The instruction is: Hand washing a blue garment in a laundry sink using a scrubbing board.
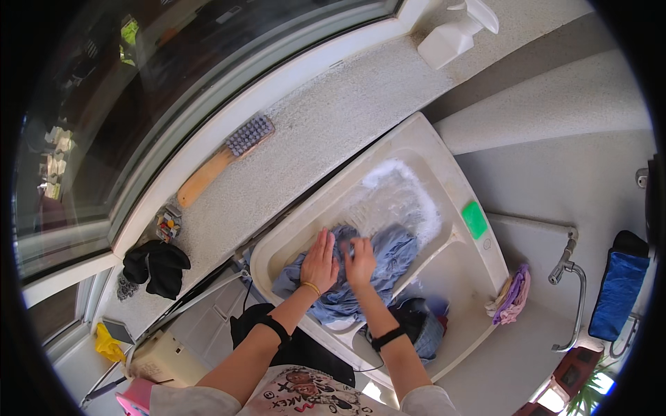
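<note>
A wet blue garment lies bunched across the ribbed washboard basin of a pale laundry sink. My left hand rests flat against the cloth, its fingers straight and held together. Beside it, my right hand is curled on a bunched part of the same garment; its fingertips are blurred. White suds and cloudy water fill the basin's far end. In the smaller compartment on the right sit dark and denim clothes, partly hidden by my right forearm.
A green soap bar sits on the sink's right rim, near pastel cloths and a metal faucet. The ledge holds a wooden scrub brush, a black cloth and a white spray bottle. A blue cloth hangs at right.
</note>
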Demonstrator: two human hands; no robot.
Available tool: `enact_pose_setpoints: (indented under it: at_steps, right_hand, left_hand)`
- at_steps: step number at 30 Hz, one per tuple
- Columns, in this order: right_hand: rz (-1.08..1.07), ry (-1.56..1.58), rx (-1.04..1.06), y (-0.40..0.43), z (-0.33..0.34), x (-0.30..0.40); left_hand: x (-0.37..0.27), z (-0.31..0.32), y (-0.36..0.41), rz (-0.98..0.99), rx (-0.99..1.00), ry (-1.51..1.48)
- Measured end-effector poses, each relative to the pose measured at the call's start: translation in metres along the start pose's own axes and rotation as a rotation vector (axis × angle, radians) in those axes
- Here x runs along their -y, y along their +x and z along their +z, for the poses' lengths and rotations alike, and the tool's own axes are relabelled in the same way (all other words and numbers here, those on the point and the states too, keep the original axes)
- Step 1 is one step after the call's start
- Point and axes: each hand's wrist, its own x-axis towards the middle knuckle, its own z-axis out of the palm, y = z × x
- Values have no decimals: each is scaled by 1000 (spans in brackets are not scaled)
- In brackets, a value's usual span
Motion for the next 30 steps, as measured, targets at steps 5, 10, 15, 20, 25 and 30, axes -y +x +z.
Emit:
enact_pose_setpoints:
  at_steps: [5,10,15,20,25,30]
  right_hand:
    - [-92,-128,-8,26,11,-28]
    - [-194,-459,15,173,-3,-99]
    - [-154,-227,-112,93,7,-54]
    - [-13,124,-20,-35,-2,5]
    - [-43,-270,-62,106,1,-71]
    - [45,-17,-99,56,10,-11]
  left_hand:
    - [1,15,5,75,38,335]
    - [-13,18,17,146,53,385]
    - [-14,9,11,127,55,355]
    - [6,10,3,102,83,397]
    - [-24,23,19,166,78,343]
    - [-5,22,7,116,44,337]
